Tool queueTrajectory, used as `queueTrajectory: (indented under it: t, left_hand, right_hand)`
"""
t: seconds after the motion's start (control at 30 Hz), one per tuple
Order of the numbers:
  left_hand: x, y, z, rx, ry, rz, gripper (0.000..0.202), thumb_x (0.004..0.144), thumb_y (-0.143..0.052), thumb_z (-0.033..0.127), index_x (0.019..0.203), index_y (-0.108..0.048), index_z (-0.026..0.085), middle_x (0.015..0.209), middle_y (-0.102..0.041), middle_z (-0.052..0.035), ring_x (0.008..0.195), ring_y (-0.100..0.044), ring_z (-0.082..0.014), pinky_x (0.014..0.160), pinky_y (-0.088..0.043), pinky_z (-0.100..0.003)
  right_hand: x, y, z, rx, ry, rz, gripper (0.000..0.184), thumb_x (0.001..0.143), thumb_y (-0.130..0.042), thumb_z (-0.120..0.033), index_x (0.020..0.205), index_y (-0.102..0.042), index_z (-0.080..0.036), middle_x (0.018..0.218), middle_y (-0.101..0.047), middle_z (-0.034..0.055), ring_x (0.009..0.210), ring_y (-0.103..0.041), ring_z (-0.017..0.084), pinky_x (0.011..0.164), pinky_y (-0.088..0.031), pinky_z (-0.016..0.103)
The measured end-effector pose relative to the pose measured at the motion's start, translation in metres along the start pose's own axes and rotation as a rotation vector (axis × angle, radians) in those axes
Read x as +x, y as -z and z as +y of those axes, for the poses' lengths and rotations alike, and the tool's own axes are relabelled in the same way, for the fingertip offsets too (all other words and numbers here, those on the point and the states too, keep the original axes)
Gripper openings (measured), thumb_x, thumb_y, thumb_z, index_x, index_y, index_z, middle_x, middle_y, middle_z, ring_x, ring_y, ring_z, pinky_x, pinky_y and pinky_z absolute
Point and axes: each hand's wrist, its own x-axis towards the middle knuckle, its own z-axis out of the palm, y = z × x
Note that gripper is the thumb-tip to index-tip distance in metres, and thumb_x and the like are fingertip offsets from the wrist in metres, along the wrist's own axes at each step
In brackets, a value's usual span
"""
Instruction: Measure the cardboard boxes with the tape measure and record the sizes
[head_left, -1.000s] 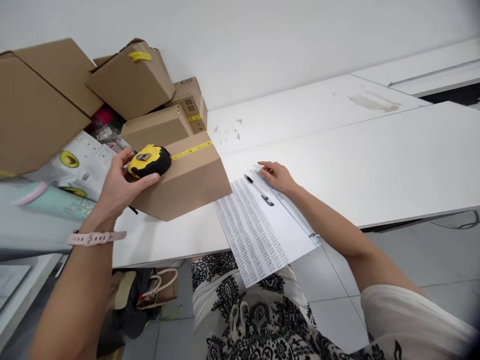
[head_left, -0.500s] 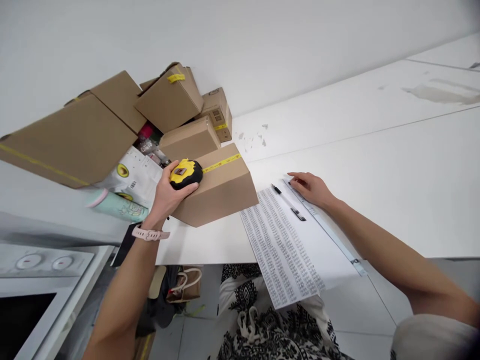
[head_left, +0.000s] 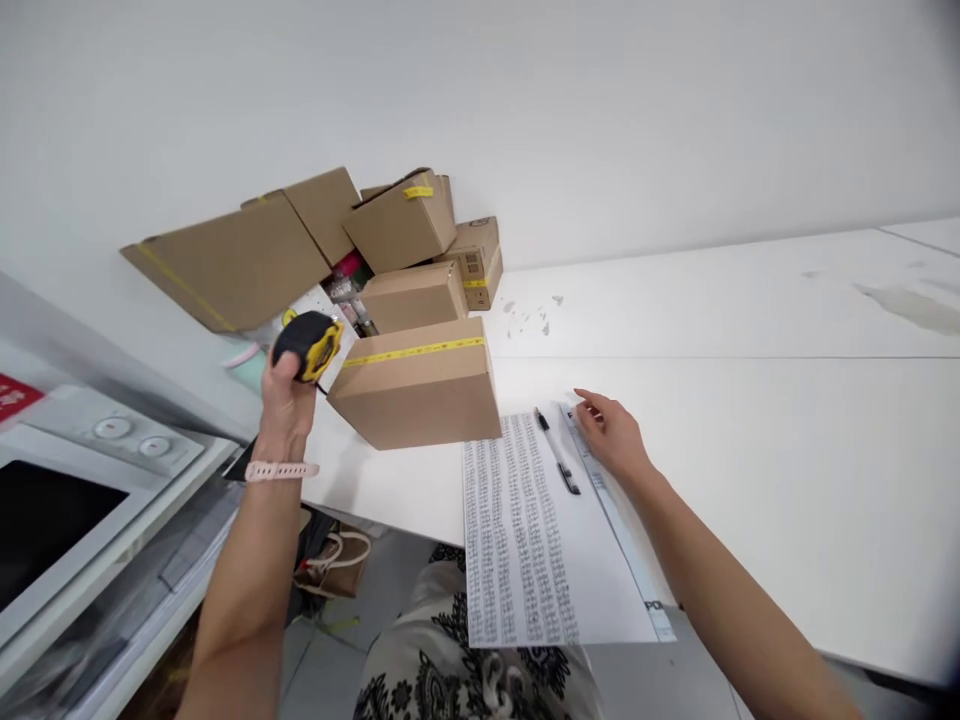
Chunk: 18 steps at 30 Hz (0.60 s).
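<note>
My left hand point(head_left: 286, 400) is closed round a yellow and black tape measure point(head_left: 307, 344), lifted just left of a cardboard box point(head_left: 420, 392) with a yellow tape strip across its top. My right hand point(head_left: 611, 432) rests with fingers spread on the right edge of a printed sheet point(head_left: 540, 540), beside a black pen point(head_left: 556, 450) that lies on the sheet. The sheet hangs over the front edge of the white table point(head_left: 750, 420).
Several more cardboard boxes point(head_left: 397, 225) are piled against the wall behind the near box, with small packages among them. A grey machine point(head_left: 90, 470) stands at the left. A bag point(head_left: 334, 565) sits on the floor under the table.
My left hand has lifted the tape measure off the box top and drawn it left. The view has swung left and levelled. My right hand stays by the pen.
</note>
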Motion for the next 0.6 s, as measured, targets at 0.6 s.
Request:
queueTrajectory:
  t: [0.6]
  left_hand:
    - [-0.052,0.019,-0.015,-1.0,0.439,0.133,0.051,0.083,-0.059,0.063,0.115,-0.067,0.024,0.124,-0.071,-0.0077,0.107,-0.067,-0.0281,0.083,-0.056,-0.043]
  right_hand:
    - [0.062,-0.043,-0.173,0.666,-0.17,-0.379,0.086,0.088,-0.044,-0.074,0.156,-0.03,-0.023,0.16,-0.036,0.0056,0.147,-0.033,0.032,0.124,-0.023,0.05]
